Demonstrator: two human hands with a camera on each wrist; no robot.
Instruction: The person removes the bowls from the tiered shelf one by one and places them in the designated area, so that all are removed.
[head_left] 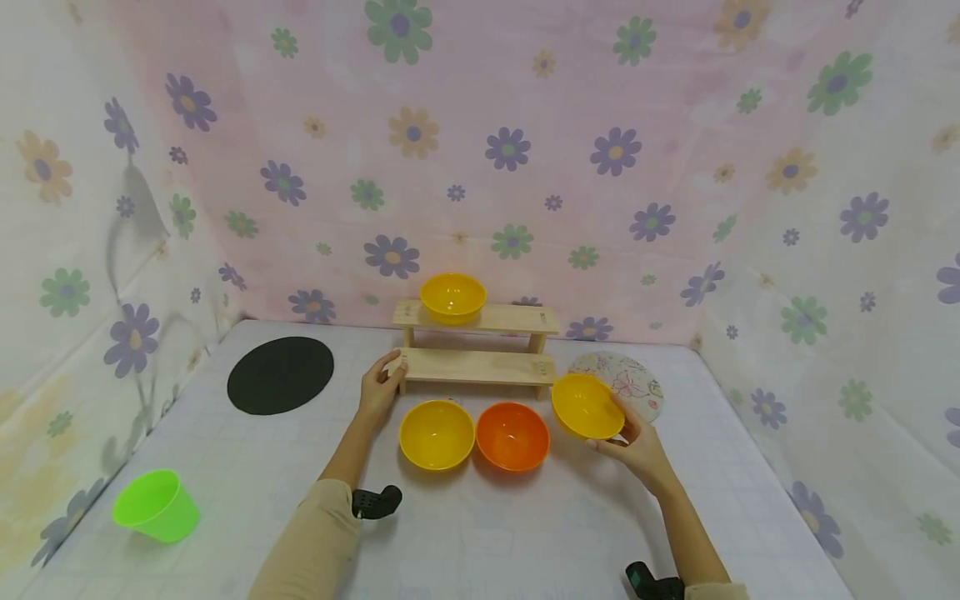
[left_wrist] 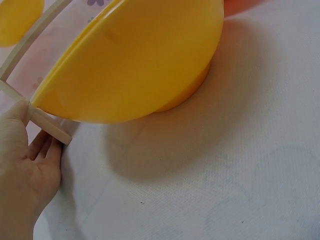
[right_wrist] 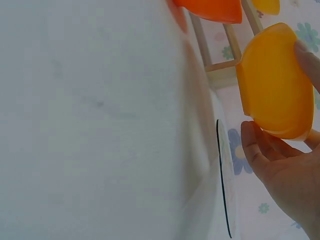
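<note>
In the head view my right hand (head_left: 637, 450) holds a yellow bowl (head_left: 587, 406) by its right side. The right wrist view shows that yellow bowl (right_wrist: 277, 82) raised off the table, with the thumb on one side and fingers beneath. At the left end of a two-tier wooden shelf (head_left: 472, 367), my left hand (head_left: 380, 390) pinches the lower board, thumb on top and fingers under it. A second yellow bowl (head_left: 437, 435) and an orange bowl (head_left: 513, 437) stand side by side in front of the shelf. On the upper tier sits another yellow bowl (head_left: 453, 298).
A round black mat (head_left: 281, 375) lies at the back left. Behind the raised bowl is a round patterned mat (head_left: 630, 383). A green cup (head_left: 157, 506) stands tilted at the front left. Flowered cloth (head_left: 465, 225) encloses the white-covered table (head_left: 525, 533) at the back and sides.
</note>
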